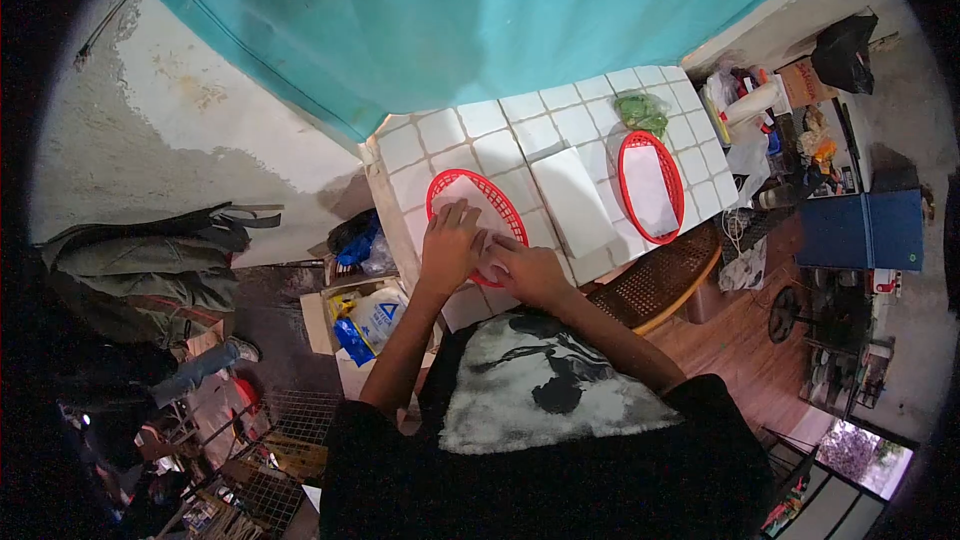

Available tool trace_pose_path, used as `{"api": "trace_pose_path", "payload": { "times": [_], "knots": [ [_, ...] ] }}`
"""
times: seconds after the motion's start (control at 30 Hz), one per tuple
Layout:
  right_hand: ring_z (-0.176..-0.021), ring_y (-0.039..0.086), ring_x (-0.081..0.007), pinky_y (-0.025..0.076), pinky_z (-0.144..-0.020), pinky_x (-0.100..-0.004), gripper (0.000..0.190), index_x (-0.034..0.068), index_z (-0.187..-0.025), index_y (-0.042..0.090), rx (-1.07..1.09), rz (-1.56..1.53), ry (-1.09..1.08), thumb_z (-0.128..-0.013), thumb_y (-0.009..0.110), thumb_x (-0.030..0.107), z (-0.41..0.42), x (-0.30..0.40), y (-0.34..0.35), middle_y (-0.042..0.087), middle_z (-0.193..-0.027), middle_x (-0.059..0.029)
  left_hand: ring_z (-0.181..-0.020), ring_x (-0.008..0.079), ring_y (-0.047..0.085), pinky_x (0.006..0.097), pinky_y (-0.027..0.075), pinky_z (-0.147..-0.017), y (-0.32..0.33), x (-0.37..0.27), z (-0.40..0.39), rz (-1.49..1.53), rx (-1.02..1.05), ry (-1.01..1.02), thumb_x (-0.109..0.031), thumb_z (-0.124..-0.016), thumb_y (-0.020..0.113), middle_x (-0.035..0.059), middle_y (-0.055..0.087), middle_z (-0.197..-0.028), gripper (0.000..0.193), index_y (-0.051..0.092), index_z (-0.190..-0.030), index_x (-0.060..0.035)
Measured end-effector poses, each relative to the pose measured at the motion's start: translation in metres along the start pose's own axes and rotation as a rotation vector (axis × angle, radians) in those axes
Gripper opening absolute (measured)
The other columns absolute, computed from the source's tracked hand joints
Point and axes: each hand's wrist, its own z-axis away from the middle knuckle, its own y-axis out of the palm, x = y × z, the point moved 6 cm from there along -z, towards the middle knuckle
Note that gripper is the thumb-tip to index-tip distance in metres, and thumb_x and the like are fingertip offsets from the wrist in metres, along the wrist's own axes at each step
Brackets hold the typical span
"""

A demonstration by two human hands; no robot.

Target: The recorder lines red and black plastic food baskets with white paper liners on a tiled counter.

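A red plastic basket with an openwork rim lies on the white tiled counter in front of me, lined with white paper. My left hand rests on that paper, palm down, its fingers spread slightly over the sheet. Just to its right, my right hand is at the basket's near right rim, its thumb and fingers pinching the near part of the paper. Both hands partly hide the basket and the sheet. To the right lies a white stack of paper. Beyond it sits a second red basket, with white paper inside.
A green plastic bag lies behind the second basket. A turquoise curtain hangs along the counter's far edge. Below the counter's right front is a chair with a woven back. An open cardboard box holding packets stands at lower left.
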Motion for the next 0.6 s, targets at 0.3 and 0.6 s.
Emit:
{"api": "trace_pose_path", "payload": {
  "times": [0.3,0.6],
  "knots": [
    [-0.079,0.067,-0.0333,0.053,-0.070,-0.0468,0.024,0.011,-0.108,0.064,-0.416,-0.219,0.034,-0.090,0.061,0.027,0.009,-0.008,-0.025,0.064,-0.105,-0.0109,-0.108,0.0353,0.055,0.0451,0.043,-0.094,-0.029,0.007,0.003,0.103,-0.267,-0.071,-0.009,-0.080,0.069,0.0167,0.060,-0.113,0.030,0.063,-0.109,-0.0032],
    [-0.065,0.064,-0.0244,0.051,-0.062,-0.0372,0.024,0.006,-0.093,0.067,-0.416,-0.416,0.381,-0.083,0.072,0.026,-0.015,-0.062,-0.013,0.065,-0.071,-0.0100,-0.068,0.0126,0.059,0.0277,0.049,-0.066,-0.011,0.066,0.024,0.662,-0.490,-0.565,-0.007,-0.085,0.071,0.0062,0.065,-0.076,0.015,0.066,-0.097,0.0007]
  ]
}}
